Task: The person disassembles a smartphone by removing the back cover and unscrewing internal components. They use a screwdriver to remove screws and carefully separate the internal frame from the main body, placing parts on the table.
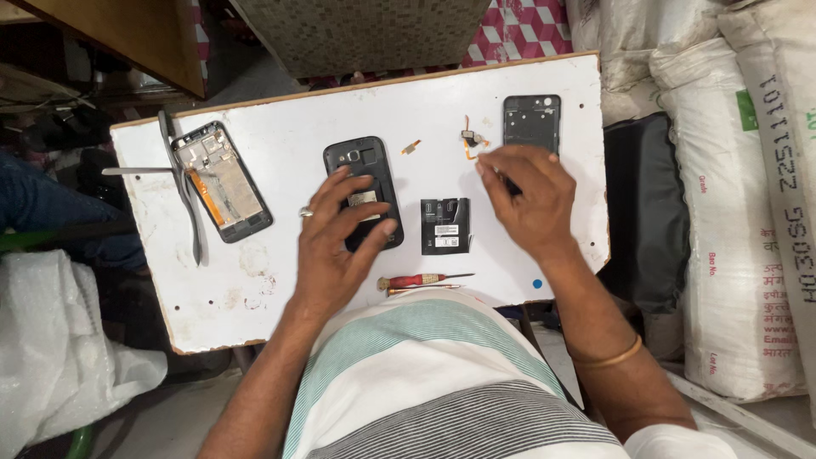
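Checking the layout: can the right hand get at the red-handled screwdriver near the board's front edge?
Probably yes: the red-handled screwdriver lies uncovered on the white board, just below the right hand, with nothing between them.

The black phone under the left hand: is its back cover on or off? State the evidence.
Off. The black phone under the left hand shows its bare battery bay with a label.

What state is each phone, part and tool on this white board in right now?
Middle phone: back open, under left hand.
Left phone: stripped, insides bare.
Black frame: lying flat.
Battery: out, lying flat.
Screwdriver: lying unused.
Tweezers: lying unused.
Right hand: beside small orange part.
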